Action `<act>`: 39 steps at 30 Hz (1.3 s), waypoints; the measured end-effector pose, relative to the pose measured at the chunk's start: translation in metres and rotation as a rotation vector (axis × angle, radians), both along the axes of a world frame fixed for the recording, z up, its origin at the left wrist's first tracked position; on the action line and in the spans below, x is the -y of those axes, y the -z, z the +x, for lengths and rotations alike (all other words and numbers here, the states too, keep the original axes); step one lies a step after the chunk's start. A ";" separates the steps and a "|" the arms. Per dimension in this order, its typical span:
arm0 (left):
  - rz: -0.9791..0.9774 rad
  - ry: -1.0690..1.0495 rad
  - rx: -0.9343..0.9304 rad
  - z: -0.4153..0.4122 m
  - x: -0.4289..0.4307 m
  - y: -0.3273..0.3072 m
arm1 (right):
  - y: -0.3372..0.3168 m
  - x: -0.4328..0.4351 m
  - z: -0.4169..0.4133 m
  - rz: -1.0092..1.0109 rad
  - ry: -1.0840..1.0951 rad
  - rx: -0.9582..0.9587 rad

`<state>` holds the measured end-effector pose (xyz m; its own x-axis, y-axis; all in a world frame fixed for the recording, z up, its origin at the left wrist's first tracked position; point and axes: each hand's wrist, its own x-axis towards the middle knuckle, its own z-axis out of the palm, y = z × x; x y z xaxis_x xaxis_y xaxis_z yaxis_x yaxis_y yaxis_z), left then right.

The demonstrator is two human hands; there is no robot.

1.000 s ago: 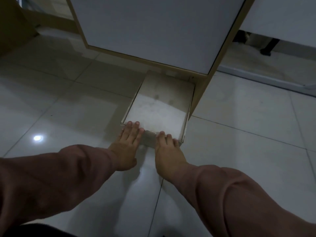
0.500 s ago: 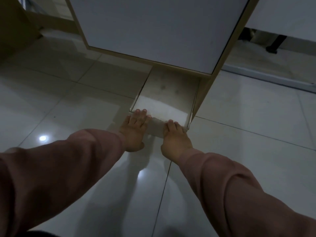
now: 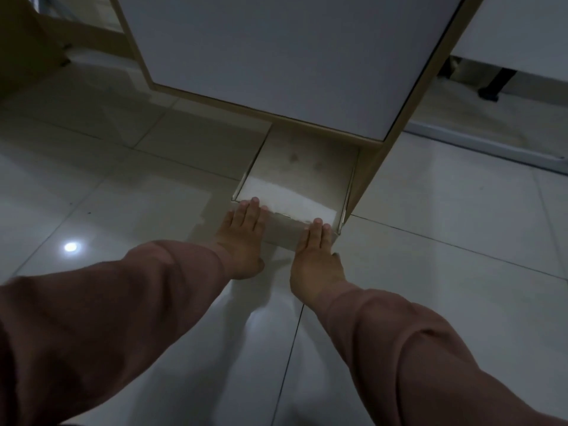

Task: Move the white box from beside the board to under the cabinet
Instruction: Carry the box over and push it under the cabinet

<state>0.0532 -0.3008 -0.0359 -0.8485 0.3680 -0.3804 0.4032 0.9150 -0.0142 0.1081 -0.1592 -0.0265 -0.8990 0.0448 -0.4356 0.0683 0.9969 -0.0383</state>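
A flat white box (image 3: 302,176) lies on the tiled floor, its far half in shadow under the white cabinet (image 3: 276,56) with a wood-coloured edge. My left hand (image 3: 242,241) lies flat against the box's near left side, its fingertips reaching the top edge. My right hand (image 3: 316,259) presses flat on the near right side in the same way. Neither hand grips the box. The box's right edge runs close along the cabinet's side panel (image 3: 396,149).
Glossy pale floor tiles (image 3: 445,287) stretch all around, with a lamp's reflection (image 3: 70,246) at the left. A brown board or piece of furniture (image 3: 18,56) stands at the far left. White furniture (image 3: 522,26) with a dark leg (image 3: 496,84) is at the upper right.
Both hands have slid the box away from me, so more of it now lies under the cabinet. My arms have stretched further forward.
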 end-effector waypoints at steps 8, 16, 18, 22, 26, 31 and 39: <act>0.002 -0.022 0.028 -0.027 -0.016 -0.006 | 0.000 -0.011 -0.034 -0.037 0.066 0.030; -0.052 -0.022 0.046 -0.048 -0.031 -0.010 | 0.003 -0.022 -0.055 -0.042 0.066 0.015; -0.062 -0.025 0.049 -0.053 -0.033 -0.010 | 0.005 -0.024 -0.061 -0.017 0.058 0.012; -0.073 -0.029 0.051 -0.064 -0.037 -0.011 | 0.004 -0.029 -0.072 0.029 0.023 0.038; -0.083 -0.028 0.051 -0.074 -0.042 -0.012 | 0.001 -0.036 -0.083 0.055 -0.014 0.061; -0.069 -0.058 0.050 -0.077 -0.047 -0.017 | -0.002 -0.051 -0.090 -0.037 -0.013 0.088; -0.010 0.015 0.146 -0.028 -0.056 -0.005 | 0.004 -0.065 -0.045 -0.083 -0.043 0.114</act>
<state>0.0255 -0.2452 -0.0309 -0.7784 0.3761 -0.5027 0.4155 0.9089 0.0367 0.0636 -0.0943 -0.0301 -0.8440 -0.0331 -0.5354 0.0338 0.9928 -0.1147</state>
